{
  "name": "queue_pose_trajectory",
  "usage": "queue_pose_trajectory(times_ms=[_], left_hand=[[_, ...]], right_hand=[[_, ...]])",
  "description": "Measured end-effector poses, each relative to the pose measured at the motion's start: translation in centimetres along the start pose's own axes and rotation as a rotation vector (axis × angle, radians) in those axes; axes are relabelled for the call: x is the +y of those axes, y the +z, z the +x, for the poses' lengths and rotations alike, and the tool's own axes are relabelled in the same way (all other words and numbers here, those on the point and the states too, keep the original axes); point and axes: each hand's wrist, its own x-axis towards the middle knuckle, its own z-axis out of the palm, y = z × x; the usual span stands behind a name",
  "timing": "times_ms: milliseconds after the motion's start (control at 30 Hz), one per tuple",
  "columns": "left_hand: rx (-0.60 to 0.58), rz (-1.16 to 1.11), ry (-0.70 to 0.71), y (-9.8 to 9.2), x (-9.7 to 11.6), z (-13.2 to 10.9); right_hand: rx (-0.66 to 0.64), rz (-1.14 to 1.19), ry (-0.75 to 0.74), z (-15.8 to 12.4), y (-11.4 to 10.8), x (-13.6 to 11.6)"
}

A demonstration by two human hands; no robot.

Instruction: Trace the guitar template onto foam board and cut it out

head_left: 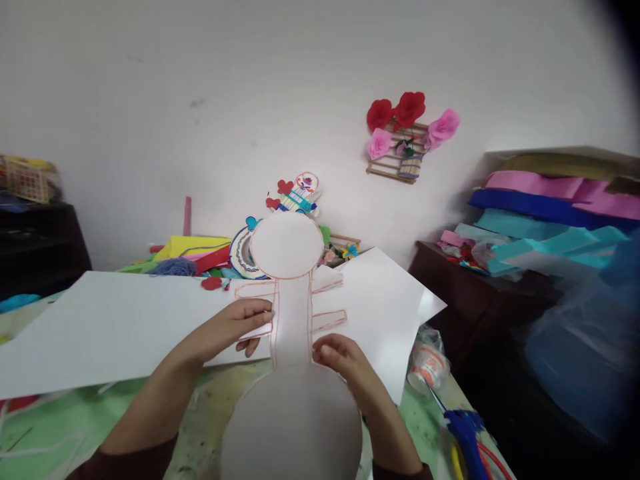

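Here's the white paper cutout [293, 313], dead centre of the view. It has a round disc at its 12 o'clock end, a long neck outlined in orange, and a wide rounded body at 6 o'clock, nearest the person. Orange-lined tabs stick out from the neck at 3 and 9 o'clock.

The left hand [235, 328] comes in from 8 o'clock. Its grip is closed on the cutout's left edge, with the thumb on top of a tab and the fingers curled beneath. The right hand [343, 357] comes in from 5 o'clock, its grip pinched shut on the neck's right edge, just above the rounded body. Both hands hold the cutout just over a large white sheet [125, 320] spread across the green, paint-marked surface [75, 427].

At 4 o'clock of the cutout, past the sheet's corner, sits a plastic-wrapped cup [427, 363]. Just below that is a blue glue gun [467, 433]. At 11 o'clock, beyond the sheet, there's a tuft of blue yarn [173, 267] beside a decorated paper plate [243, 253]. Up on the wall at 1 o'clock are red and pink paper flowers [407, 133]. Far out at 3 o'clock, rolls of crepe paper [550, 207] are stacked up.
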Motion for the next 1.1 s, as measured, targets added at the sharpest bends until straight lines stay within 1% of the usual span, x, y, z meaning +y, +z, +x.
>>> queue_pose_trajectory(times_ms=[100,167,233,300,333,433,467,500,633,700,767,900,1000,1100], left_hand=[[-0.034,0.051,0.016,0.2,0.1,0.2],[-0.012,0.086,0.025,0.2,0.0,0.4],[0.094,0.103,0.013,0.2,0.0,0.4],[0.208,0.088,-0.023,0.0,-0.1,0.3],[0.233,0.057,-0.033,-0.2,-0.2,0.3],[0.229,-0.145,-0.002,-0.5,-0.6,0.4],[0.262,-0.21,0.013,-0.7,-0.9,0.6],[0.327,-0.251,0.023,-0.8,-1.1,0.8],[0.683,-0.338,0.037,-1.2,-2.2,1.9],[0.802,-0.468,0.102,-1.6,-2.6,2.3],[0.882,-0.59,0.189,-2.2,-2.8,2.3],[0.965,-0.715,0.335,-3.4,-2.8,1.8],[0.978,-0.752,0.411,-3.8,-2.6,1.4],[0.961,-0.802,0.432,-3.5,-2.2,1.3]], right_hand=[[-0.126,-0.114,0.01,0.1,0.9,-0.2],[-0.131,-0.189,0.007,0.2,1.0,-0.2],[-0.077,-0.282,-0.017,0.1,0.9,-0.3],[-0.026,-0.327,-0.045,0.0,0.5,-0.4],[-0.007,-0.325,-0.055,-0.1,0.2,-0.4],[0.083,-0.31,-0.075,-0.2,-1.1,-0.8],[0.125,-0.317,-0.078,-0.3,-1.5,-0.9],[0.167,-0.33,-0.078,-0.3,-2.0,-0.9],[0.296,-0.387,-0.088,-0.2,-3.3,-0.9],[0.333,-0.399,-0.102,-0.1,-3.7,-0.8],[0.346,-0.402,-0.112,0.0,-3.9,-0.7],[0.363,-0.444,-0.121,0.2,-4.1,-0.6],[0.392,-0.502,-0.119,0.4,-4.0,-0.4],[0.421,-0.572,-0.125,0.6,-3.9,0.0]])
